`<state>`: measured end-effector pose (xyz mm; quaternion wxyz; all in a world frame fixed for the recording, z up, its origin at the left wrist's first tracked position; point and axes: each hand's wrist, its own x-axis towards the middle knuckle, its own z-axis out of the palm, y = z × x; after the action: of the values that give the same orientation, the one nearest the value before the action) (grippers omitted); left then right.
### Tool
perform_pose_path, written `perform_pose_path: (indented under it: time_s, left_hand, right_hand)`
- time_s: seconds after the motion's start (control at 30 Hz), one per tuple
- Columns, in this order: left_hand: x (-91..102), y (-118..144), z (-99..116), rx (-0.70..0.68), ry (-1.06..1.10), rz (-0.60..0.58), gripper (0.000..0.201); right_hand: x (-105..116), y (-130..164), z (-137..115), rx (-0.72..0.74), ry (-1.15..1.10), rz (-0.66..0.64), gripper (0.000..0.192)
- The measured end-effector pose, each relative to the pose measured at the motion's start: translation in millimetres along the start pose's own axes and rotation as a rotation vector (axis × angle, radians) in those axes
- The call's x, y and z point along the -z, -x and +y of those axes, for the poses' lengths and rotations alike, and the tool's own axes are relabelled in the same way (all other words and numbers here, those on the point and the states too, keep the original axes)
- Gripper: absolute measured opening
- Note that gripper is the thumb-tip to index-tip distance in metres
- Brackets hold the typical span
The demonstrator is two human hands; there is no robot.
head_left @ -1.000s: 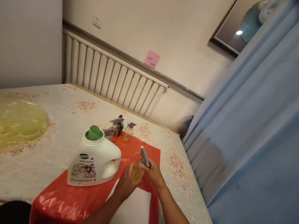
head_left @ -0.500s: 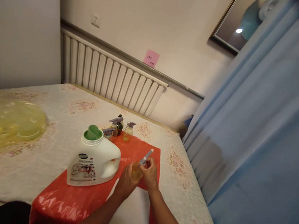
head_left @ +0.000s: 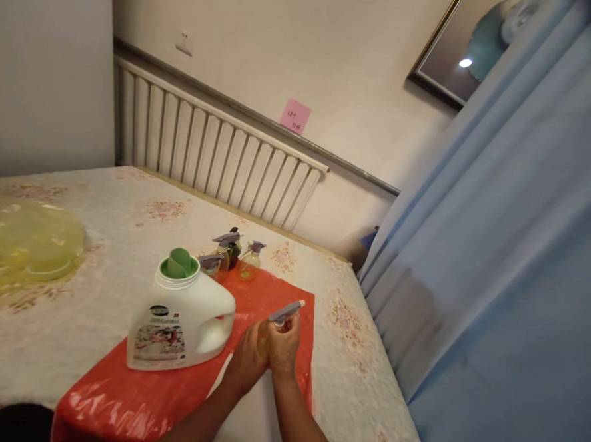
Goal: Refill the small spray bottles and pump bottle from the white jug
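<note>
A small spray bottle [head_left: 285, 313] with a grey trigger head and a pale tip is between my hands, above the red plastic sheet [head_left: 131, 408]. My left hand [head_left: 248, 360] is wrapped round its yellowish body. My right hand [head_left: 284, 348] has its fingers closed at the neck, just under the trigger head; the fingers hide most of the neck. To the left stands a large white jug [head_left: 211, 316] with a picture label and a green cup-like piece [head_left: 180, 263] sitting in its mouth.
Several other spray bottles [head_left: 249, 265] stand behind the jug at the sheet's far edge. A yellow translucent plastic bag [head_left: 36, 240] lies at the left on the floral cover [head_left: 120, 225]. A radiator [head_left: 210, 139] runs along the wall, and a blue curtain [head_left: 477, 236] hangs at the right.
The spray bottle's trigger head has turned from slanting upward to nearly level. My right hand has shifted slightly left and rotated with it. The view has moved a little.
</note>
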<state>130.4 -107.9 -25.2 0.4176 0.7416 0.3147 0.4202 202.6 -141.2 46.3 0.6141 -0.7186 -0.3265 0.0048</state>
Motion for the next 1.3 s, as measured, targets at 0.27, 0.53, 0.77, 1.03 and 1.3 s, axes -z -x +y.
perform_pose_path:
  time_s: [0.27, 0.53, 0.77, 1.03, 1.3]
  left_hand:
    - [-5.9, 3.9, -12.3, -0.006, -0.020, -0.022, 0.080]
    - [-8.9, 0.6, -21.7, -0.022, -0.056, 0.023, 0.067]
    - [-10.1, -1.5, -17.6, -0.066, -0.110, 0.068, 0.060]
    - [1.4, -1.4, 1.1, -0.144, -0.117, 0.044, 0.046]
    - [0.1, 0.2, 0.2, -0.145, -0.127, 0.059, 0.053]
  right_hand:
    - [4.9, -2.7, 0.3, -0.009, -0.088, -0.081, 0.020]
    - [8.5, -5.6, 3.2, -0.051, -0.096, -0.121, 0.014]
    - [9.8, -3.9, -2.8, -0.063, -0.078, -0.124, 0.018]
    - [25.5, -0.1, -10.5, -0.018, -0.130, -0.264, 0.009]
    - [26.0, -2.4, -2.6, -0.036, -0.189, -0.222, 0.011]
